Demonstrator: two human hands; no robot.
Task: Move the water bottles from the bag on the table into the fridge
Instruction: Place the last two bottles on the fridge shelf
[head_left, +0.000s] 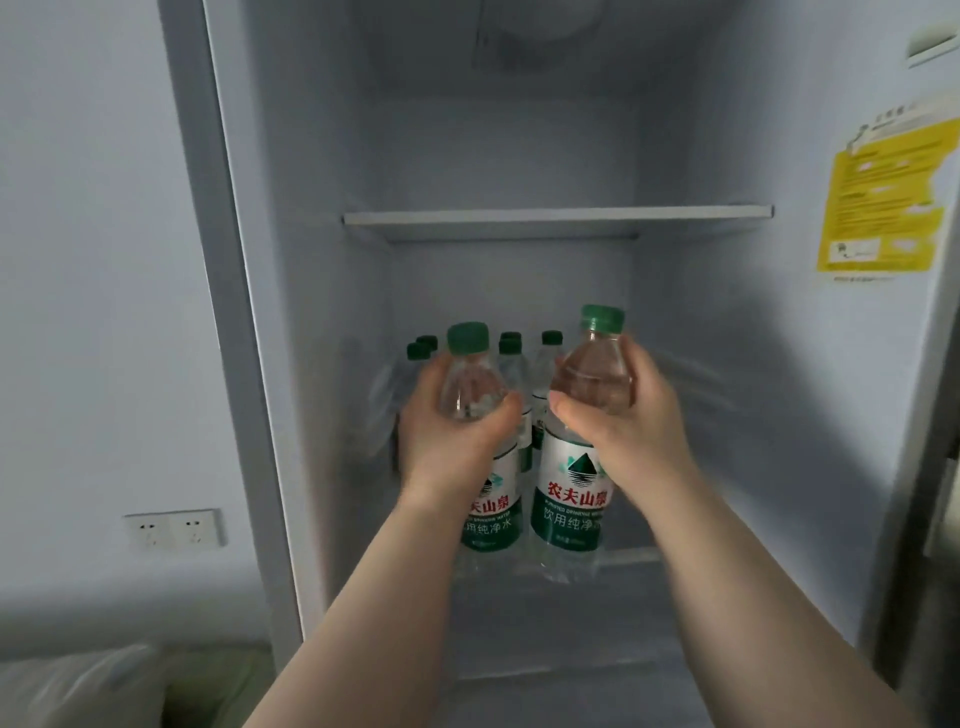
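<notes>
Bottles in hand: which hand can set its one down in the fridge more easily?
Probably the right hand: the shelf beside its bottle looks bare, while the left hand has stored bottles crowded just behind.

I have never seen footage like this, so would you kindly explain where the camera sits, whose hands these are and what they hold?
No machine here: a person wears a wide-angle camera on the head, looking forward and down at their own bare arms. The left hand grips one water bottle; the right hand grips a second bottle. Both are roughly upright at the open fridge. Behind them stand other bottles with green caps. A white shelf spans the fridge above.
</notes>
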